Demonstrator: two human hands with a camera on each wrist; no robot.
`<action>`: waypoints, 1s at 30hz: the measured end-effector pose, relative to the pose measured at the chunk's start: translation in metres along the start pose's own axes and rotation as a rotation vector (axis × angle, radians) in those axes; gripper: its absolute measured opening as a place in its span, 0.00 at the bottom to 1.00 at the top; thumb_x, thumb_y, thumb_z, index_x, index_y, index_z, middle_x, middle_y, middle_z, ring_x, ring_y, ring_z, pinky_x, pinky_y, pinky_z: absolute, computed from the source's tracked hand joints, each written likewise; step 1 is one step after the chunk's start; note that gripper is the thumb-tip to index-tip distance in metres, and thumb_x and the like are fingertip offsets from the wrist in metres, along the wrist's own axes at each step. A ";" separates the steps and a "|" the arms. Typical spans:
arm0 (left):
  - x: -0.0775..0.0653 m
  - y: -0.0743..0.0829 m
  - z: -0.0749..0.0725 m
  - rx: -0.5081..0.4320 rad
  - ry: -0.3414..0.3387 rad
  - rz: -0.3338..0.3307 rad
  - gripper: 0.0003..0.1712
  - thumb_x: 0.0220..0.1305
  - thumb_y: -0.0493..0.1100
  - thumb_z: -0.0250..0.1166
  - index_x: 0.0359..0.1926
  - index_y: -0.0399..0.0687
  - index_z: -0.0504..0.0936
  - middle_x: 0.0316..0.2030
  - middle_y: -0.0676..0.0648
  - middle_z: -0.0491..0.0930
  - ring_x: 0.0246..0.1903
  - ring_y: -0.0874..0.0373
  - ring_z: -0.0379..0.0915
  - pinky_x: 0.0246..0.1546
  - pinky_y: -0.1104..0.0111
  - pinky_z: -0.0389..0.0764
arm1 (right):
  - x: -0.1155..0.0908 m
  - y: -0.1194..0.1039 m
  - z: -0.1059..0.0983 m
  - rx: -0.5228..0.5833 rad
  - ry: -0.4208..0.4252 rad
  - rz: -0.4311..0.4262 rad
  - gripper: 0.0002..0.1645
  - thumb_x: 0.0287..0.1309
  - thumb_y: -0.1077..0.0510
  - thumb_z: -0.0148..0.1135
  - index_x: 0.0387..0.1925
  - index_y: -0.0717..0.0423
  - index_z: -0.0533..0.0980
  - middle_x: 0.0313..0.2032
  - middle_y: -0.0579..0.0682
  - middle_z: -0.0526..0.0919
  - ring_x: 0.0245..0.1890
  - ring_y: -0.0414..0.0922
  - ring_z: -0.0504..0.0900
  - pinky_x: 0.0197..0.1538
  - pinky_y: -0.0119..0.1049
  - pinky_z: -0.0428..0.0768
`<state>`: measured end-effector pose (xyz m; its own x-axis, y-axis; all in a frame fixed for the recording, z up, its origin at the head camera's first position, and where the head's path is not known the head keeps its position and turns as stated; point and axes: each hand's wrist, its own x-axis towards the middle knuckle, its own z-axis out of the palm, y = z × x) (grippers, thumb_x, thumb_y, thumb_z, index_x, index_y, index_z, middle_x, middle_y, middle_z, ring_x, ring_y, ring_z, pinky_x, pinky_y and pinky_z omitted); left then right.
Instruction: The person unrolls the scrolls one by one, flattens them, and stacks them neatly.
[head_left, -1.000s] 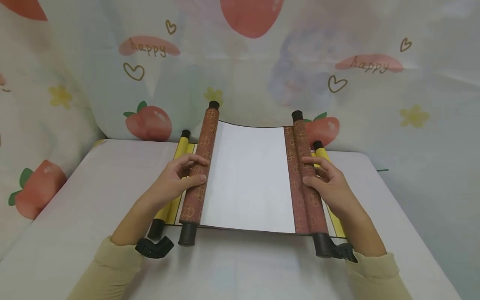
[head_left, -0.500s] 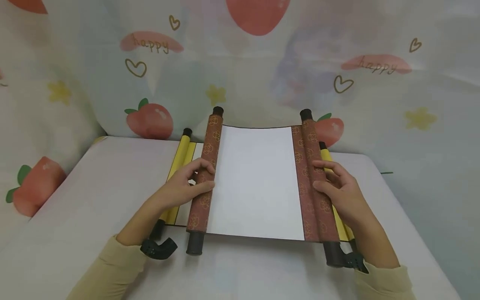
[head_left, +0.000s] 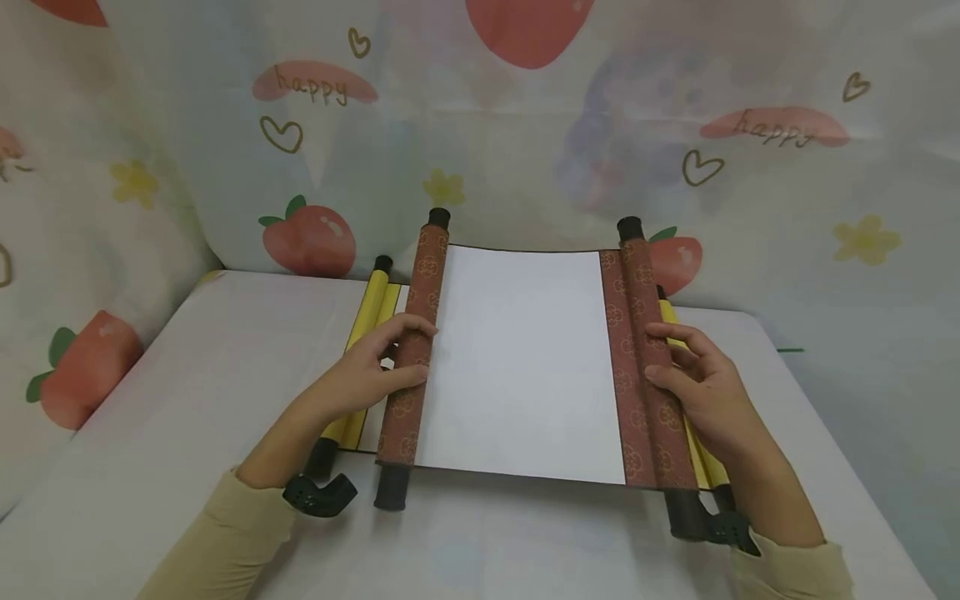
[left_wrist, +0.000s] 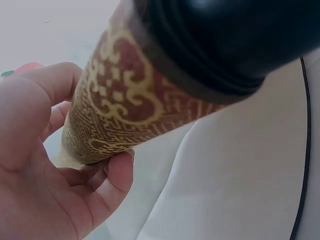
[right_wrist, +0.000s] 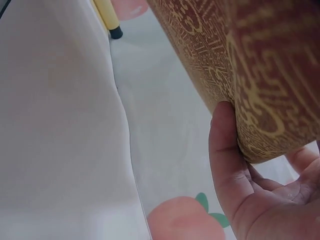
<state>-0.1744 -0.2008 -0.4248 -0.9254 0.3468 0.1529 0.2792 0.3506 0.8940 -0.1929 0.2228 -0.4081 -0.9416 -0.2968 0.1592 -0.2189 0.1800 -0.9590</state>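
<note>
A hanging scroll (head_left: 525,367) with a blank white sheet is stretched between two reddish-brown, gold-patterned rollers with black end knobs. My left hand (head_left: 378,367) grips the left roller (head_left: 405,417) around its middle, thumb and index finger on the near face. On the other side my right hand (head_left: 705,387) holds the right roller (head_left: 667,433) the same way. The left wrist view shows fingers on both sides of the patterned roller (left_wrist: 120,95), its black knob close to the camera. Beneath this scroll lies a second scroll with yellow rollers (head_left: 367,312), mostly covered.
All this is on a white-covered table (head_left: 247,350). Behind it hangs a pale cloth backdrop (head_left: 510,158) printed with peaches, hearts and flowers. A black wrist device (head_left: 321,496) sits at the left cuff, with a similar device (head_left: 731,529) at the right one.
The right hand and its roller have moved to the right, and more white sheet shows between the rollers. The sheet's top edge sags less. The head view has shifted slightly.
</note>
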 end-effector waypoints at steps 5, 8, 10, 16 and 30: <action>-0.001 -0.002 -0.003 -0.028 0.000 -0.013 0.18 0.68 0.39 0.61 0.58 0.50 0.76 0.54 0.46 0.74 0.45 0.48 0.70 0.42 0.57 0.77 | 0.000 0.001 0.000 -0.046 0.007 0.004 0.30 0.71 0.60 0.57 0.71 0.49 0.62 0.59 0.58 0.67 0.46 0.41 0.82 0.39 0.38 0.85; -0.001 -0.002 -0.003 -0.036 -0.001 -0.007 0.16 0.68 0.38 0.60 0.56 0.48 0.77 0.52 0.45 0.75 0.44 0.48 0.70 0.42 0.58 0.78 | 0.000 0.002 0.000 -0.069 0.011 0.008 0.30 0.71 0.60 0.56 0.71 0.49 0.62 0.60 0.59 0.65 0.47 0.42 0.82 0.39 0.38 0.85; -0.001 -0.002 -0.004 -0.033 -0.003 0.003 0.15 0.68 0.39 0.61 0.55 0.47 0.77 0.50 0.45 0.75 0.43 0.48 0.70 0.41 0.58 0.77 | 0.000 0.003 0.000 -0.079 0.012 0.012 0.31 0.71 0.59 0.57 0.72 0.48 0.62 0.61 0.60 0.65 0.47 0.42 0.82 0.39 0.38 0.85; 0.001 -0.004 -0.003 -0.020 -0.008 0.003 0.16 0.66 0.45 0.68 0.52 0.50 0.77 0.45 0.46 0.74 0.41 0.48 0.70 0.38 0.60 0.75 | 0.000 0.004 -0.001 -0.099 0.023 0.028 0.30 0.71 0.58 0.57 0.71 0.47 0.62 0.61 0.59 0.66 0.48 0.41 0.81 0.40 0.37 0.85; 0.000 -0.005 -0.007 -0.024 0.014 0.025 0.14 0.68 0.39 0.62 0.54 0.46 0.76 0.53 0.45 0.75 0.48 0.48 0.71 0.47 0.56 0.76 | 0.000 0.000 -0.002 -0.113 0.040 0.025 0.30 0.71 0.57 0.58 0.71 0.47 0.63 0.61 0.60 0.66 0.48 0.41 0.81 0.40 0.36 0.84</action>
<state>-0.1779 -0.2081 -0.4259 -0.9218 0.3431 0.1806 0.2958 0.3211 0.8997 -0.1930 0.2247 -0.4078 -0.9560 -0.2539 0.1467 -0.2204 0.2923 -0.9306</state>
